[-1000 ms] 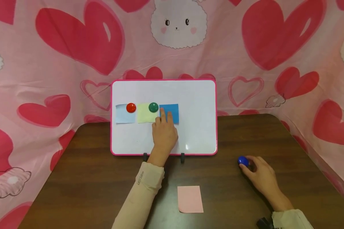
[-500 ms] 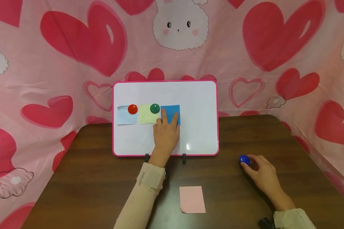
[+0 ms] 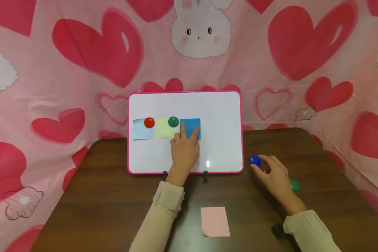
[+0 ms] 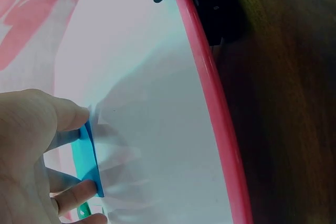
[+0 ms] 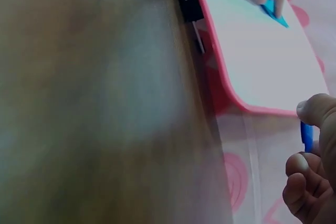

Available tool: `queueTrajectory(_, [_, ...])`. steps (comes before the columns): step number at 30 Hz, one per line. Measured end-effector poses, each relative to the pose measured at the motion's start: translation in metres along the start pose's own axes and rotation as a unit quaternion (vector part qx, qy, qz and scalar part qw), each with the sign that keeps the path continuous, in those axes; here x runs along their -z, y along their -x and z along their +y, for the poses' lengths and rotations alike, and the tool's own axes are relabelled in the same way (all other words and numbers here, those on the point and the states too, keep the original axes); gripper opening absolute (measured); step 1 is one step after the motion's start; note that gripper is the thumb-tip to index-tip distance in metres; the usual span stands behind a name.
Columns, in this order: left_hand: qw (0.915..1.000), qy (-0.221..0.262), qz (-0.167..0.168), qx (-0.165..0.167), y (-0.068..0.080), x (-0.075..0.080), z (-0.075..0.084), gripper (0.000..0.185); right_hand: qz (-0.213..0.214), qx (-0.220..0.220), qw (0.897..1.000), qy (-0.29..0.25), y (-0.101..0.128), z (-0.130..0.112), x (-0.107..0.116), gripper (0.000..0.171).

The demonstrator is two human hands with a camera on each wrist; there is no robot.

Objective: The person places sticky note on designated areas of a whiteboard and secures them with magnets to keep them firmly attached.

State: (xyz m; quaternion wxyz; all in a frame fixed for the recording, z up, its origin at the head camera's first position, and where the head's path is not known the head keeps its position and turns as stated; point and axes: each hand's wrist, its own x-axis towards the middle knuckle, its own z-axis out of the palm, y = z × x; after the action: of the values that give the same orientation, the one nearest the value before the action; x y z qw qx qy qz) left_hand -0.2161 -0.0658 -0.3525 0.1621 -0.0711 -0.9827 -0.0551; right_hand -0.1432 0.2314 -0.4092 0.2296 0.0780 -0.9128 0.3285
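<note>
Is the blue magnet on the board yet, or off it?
Off it. The right hand pinches the blue magnet beside the whiteboard; the left hand presses the blue note, which bears no magnet.

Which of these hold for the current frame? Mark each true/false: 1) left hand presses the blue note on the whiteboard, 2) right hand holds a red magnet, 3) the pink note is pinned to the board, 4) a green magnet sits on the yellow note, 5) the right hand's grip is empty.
1) True: the left hand presses the blue note against the whiteboard.
2) False: the right hand holds a blue magnet; the red magnet is on the light blue note.
3) False: the pink note lies on the table.
4) True: the green magnet sits on the yellow note.
5) False: it pinches the blue magnet.
</note>
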Motion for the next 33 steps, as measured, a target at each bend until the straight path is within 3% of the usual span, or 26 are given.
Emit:
queueTrajectory(15, [0.9999, -0.007, -0.014, 0.000, -0.002, 0.006, 0.007, 0.056, 0.016, 0.023, 0.999, -0.047, -0.045, -0.038, -0.030, 0.045])
queueTrajectory(27, [0.9995, -0.015, -0.027, 0.008, -0.001, 0.004, 0.004, 0.057, -0.004, -0.020, 0.995, -0.096, -0.076, -0.073, -0.055, 0.046])
queueTrajectory(33, [0.9993, -0.015, -0.032, 0.009, -0.001, 0.005, 0.004, 0.058, -0.010, 0.001, 0.994, -0.111, -0.096, -0.091, -0.069, 0.047])
